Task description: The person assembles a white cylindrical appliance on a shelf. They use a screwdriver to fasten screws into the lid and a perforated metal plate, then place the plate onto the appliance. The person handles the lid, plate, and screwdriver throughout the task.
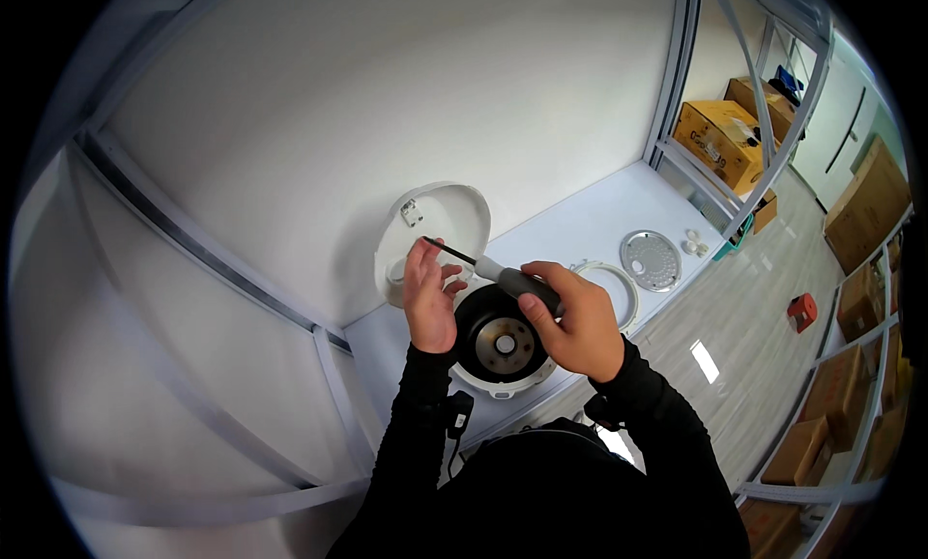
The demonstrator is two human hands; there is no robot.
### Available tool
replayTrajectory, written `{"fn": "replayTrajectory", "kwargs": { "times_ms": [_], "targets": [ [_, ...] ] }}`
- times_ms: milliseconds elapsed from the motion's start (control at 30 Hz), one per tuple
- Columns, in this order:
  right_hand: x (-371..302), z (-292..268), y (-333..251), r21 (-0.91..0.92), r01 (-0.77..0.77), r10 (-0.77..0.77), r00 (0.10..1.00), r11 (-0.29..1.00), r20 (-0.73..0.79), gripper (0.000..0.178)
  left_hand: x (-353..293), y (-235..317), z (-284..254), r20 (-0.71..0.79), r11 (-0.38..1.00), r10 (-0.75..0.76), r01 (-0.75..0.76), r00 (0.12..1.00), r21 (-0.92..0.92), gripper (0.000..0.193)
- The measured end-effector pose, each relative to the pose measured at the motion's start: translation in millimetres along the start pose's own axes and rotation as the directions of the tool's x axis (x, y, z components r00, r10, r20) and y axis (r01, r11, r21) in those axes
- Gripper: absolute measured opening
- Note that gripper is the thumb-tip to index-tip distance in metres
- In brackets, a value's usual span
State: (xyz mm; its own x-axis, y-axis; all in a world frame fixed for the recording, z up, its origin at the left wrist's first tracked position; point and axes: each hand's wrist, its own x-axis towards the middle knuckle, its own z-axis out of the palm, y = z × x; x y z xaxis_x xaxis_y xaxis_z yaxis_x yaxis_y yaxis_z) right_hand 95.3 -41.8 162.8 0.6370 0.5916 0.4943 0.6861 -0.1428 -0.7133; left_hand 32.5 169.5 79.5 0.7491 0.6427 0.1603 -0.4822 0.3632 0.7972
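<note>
A screwdriver [454,253] with a dark shaft and a grey handle is gripped by my right hand [578,317], its shaft pointing up and left. My left hand [431,303] has its fingertips drawn in at the screwdriver's tip; anything small between them is too small to make out. Below both hands stands a round white rice cooker body [505,393] with a dark inside and a metal heating plate [503,345] at its bottom. Behind my left hand, the white cooker lid [454,211] stands raised, its inner side toward me.
To the right on the white table [590,211] lie a white ring [632,303], a perforated metal disc [651,260] and small white parts [694,243]. Metal frame posts border the table. Cardboard boxes [720,139] and a red object [801,313] are farther right.
</note>
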Motion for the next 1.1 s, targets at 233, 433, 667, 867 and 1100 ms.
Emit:
{"fn": "replayTrajectory", "kwargs": {
  "times_ms": [233, 433, 667, 867, 1100],
  "targets": [
    [-33.2, -6.3, 80.4, 0.140, 0.131, -0.087, 0.954, 0.981, -0.287, 0.047, -13.8, -3.8, -11.8, 0.008, 0.980, 0.027, -0.028, 1.000, 0.197, 0.037],
    [-35.1, -29.2, 148.6, 0.535, -0.230, 0.311, 0.948, 0.813, -0.064, 0.045, -34.0, -13.7, -10.9, 0.049, 0.974, -0.026, 0.014, 0.998, 0.227, 0.018],
    [-37.2, -53.5, 182.8, 0.435, -0.289, 0.348, 0.936, 0.853, -0.061, 0.016, -49.9, -45.0, 6.7, 0.013, 0.925, -0.037, 0.029, 0.999, 0.379, 0.016],
    [-25.6, -77.6, 213.6, 0.382, -0.275, 0.245, 0.961, 0.882, 0.127, 0.020, -71.2, -61.1, 34.0, -0.162, 0.822, 0.177, -0.055, 0.971, 0.566, 0.013],
    [6.1, -48.5, 241.9, 0.373, 0.121, -0.198, 0.964, 0.920, 0.175, 0.023, -108.9, -51.9, 13.7, -0.418, 0.660, 0.449, 0.023, 0.790, 0.751, 0.015]
  ]
}}
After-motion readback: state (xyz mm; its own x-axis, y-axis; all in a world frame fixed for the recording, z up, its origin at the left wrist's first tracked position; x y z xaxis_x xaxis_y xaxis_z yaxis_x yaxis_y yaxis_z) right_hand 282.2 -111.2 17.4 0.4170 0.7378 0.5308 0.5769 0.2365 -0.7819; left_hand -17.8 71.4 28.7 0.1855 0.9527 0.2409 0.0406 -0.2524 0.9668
